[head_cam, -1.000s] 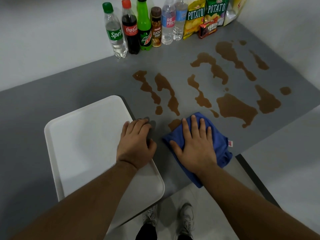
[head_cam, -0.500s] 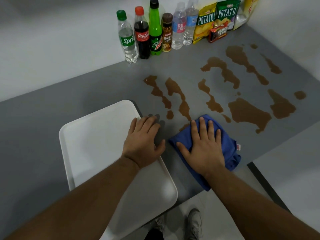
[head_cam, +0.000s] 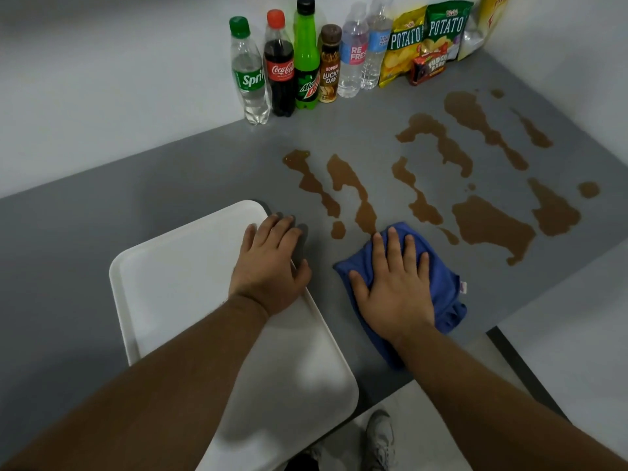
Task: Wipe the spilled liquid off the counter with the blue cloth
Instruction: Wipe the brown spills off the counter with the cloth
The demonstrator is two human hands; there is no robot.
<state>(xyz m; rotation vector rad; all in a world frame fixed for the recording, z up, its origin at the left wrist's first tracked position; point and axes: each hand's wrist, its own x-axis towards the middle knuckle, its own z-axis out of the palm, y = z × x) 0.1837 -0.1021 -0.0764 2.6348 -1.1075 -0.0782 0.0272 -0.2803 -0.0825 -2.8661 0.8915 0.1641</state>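
Note:
The blue cloth [head_cam: 441, 287] lies crumpled on the grey counter [head_cam: 170, 185] near its front edge. My right hand [head_cam: 394, 287] presses flat on top of it with the fingers spread. Brown spilled liquid [head_cam: 489, 226] lies in several puddles and streaks beyond the cloth and to its right, and the cloth's far edge touches one streak [head_cam: 365, 215]. My left hand [head_cam: 272, 263] rests flat on the right rim of a white tray [head_cam: 176, 273], fingertips on the counter, holding nothing.
Several drink bottles [head_cam: 282, 69] stand in a row against the back wall, with snack bags [head_cam: 424, 39] and a small red box [head_cam: 429, 68] to their right. The counter ends just behind the cloth, with floor and my shoes [head_cam: 380, 440] below.
My right hand has slid the cloth slightly forward, covering the small puddle that showed at its far left corner. My left hand stays on the tray rim.

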